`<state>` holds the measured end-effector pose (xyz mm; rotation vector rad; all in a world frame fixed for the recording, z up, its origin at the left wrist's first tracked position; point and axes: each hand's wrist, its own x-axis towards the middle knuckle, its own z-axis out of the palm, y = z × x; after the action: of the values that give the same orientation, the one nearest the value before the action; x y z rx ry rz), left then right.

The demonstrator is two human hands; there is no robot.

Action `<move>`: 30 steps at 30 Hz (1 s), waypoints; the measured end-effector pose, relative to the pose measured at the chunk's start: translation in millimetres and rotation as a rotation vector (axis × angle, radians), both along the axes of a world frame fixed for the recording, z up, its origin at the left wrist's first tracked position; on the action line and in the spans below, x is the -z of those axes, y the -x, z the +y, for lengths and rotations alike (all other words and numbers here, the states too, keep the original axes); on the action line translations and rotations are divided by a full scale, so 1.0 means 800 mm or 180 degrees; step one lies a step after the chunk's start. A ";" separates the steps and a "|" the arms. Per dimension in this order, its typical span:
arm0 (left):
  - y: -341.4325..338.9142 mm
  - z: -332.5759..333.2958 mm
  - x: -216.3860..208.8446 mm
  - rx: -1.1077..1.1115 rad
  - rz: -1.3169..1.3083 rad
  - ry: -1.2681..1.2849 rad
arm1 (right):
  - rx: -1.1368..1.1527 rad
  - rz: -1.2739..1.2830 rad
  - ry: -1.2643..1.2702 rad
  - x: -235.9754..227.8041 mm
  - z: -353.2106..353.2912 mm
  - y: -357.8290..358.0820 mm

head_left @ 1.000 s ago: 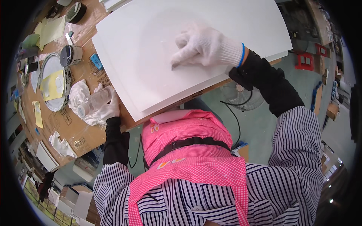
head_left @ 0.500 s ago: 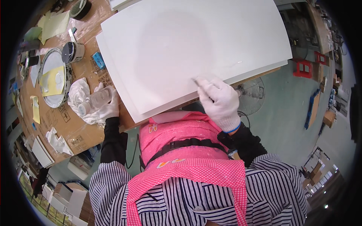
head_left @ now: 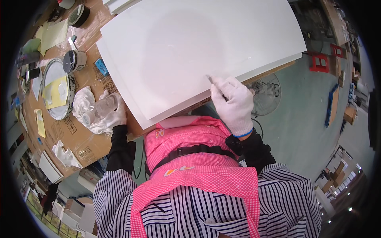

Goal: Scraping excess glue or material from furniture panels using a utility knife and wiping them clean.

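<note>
My right hand (head_left: 233,101), in a white knit glove, is closed round a slim metal-bladed tool (head_left: 209,78). Its grey tip points up and left over the near part of a large white panel (head_left: 254,39); whether it touches the surface I cannot tell. Another white sheet shows beneath the panel's near edge. At the panel's left, my gloved left hand (head_left: 117,116) grips a clear plastic bottle (head_left: 101,109), tilted with its cap toward the lower left. A bunched white cloth (head_left: 82,100) lies against the bottle and that hand.
On the brown table (head_left: 93,141) to the left are a blue block (head_left: 101,67), a dark-lidded jar (head_left: 74,61), a round pale lid (head_left: 59,105) with yellow paper, and a crumpled white rag (head_left: 66,154). A floor fan (head_left: 266,95) stands beyond the table's right edge.
My right hand has drawn slightly down with the tool, whose tip now shows more clearly. The left hand keeps its hold on the bottle. The whole view has shifted a little.
</note>
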<state>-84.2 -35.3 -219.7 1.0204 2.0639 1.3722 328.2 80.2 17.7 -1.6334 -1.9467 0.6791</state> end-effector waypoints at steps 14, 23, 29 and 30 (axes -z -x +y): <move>-0.015 0.002 -0.037 0.0057 0.0391 0.0634 | -0.0226 -0.0119 -0.0014 -0.007 -0.002 0.012; -0.054 0.025 -0.089 0.0108 0.1223 0.0957 | -0.0937 -0.0210 0.0099 -0.008 -0.023 0.060; -0.060 0.023 -0.097 0.0120 0.1344 0.0845 | -0.0641 0.0215 0.0194 -0.008 -0.015 0.046; -0.058 0.024 -0.098 0.0110 0.1433 0.0954 | -0.0804 0.0100 0.0221 -0.005 -0.023 0.053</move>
<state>-37.5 -16.3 -141.0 1.3082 2.4603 0.8283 286.0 61.4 21.9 -1.4189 -2.1496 0.8721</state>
